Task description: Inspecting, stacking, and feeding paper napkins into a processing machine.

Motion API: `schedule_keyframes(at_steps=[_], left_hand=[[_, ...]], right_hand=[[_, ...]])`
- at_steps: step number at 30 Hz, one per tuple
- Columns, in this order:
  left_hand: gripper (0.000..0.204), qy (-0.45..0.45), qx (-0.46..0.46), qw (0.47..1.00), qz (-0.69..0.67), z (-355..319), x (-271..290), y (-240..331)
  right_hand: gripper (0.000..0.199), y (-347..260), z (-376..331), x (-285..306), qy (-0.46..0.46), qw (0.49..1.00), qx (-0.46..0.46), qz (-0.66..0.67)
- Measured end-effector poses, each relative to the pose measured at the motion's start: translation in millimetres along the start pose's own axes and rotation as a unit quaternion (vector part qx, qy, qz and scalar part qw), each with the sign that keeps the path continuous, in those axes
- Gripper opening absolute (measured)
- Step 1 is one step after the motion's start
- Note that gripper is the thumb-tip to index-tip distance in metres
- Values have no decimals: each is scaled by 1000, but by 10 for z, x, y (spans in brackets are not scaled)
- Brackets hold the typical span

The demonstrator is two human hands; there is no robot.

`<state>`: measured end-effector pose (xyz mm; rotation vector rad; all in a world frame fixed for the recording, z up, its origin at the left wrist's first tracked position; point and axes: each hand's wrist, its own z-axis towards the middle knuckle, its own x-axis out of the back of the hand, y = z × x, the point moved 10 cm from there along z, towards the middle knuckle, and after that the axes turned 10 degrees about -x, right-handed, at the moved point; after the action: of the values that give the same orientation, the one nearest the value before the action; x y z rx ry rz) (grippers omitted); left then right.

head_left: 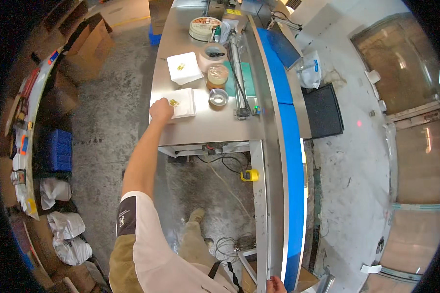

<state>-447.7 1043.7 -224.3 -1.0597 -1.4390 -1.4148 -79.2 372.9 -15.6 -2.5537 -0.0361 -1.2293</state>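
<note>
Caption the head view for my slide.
Left hand at the edge of a gold-marked white stack on a metal table; right hand near a long blue belt.

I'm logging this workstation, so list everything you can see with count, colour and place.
Flat stacks: 2, white with yellow-green marks, table's left side
Metal table: 1, silver-grey, centre
Rolls: at least 3, whitish, brown, grey, mid-table
Round container: 1, mostly white, table's far end
Mat: 1, green, right of the rolls
Long strip: 1, blue, along table's right
Crate: 1, blue, far left
Bags: at least 3, white, lower left
Flat panel: 1, black, right of the strip
Left hand: 1, bare, at nearer stack's left edge
Right hand: 1, bare, lower edge, partly cut off
</note>
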Motion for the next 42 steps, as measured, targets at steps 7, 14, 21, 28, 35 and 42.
schedule_keyframes(at_steps=[7,14,21,28,35,42], left_hand=[[20,-40,-84,990,104,173,-119,214],[24,82,-4,997,-8,-94,632,4],[23,109,-84,942,-306,-598,752,410],[28,83,-124,984,-96,-656,-136,1065],[55,77,154,977,-127,-251,-162,-364],[45,46,182,926,-326,-20,-722,-574]], right_hand=[[35,11,-42,9,3,1000,-12,7],[34,74,-68,1,9,996,-17,87],[35,123,5,-96,-14,999,26,44],[38,186,119,-193,-55,997,15,53],[39,870,292,-293,-32,998,-18,53],[35,772,270,-322,-14,998,51,19]])
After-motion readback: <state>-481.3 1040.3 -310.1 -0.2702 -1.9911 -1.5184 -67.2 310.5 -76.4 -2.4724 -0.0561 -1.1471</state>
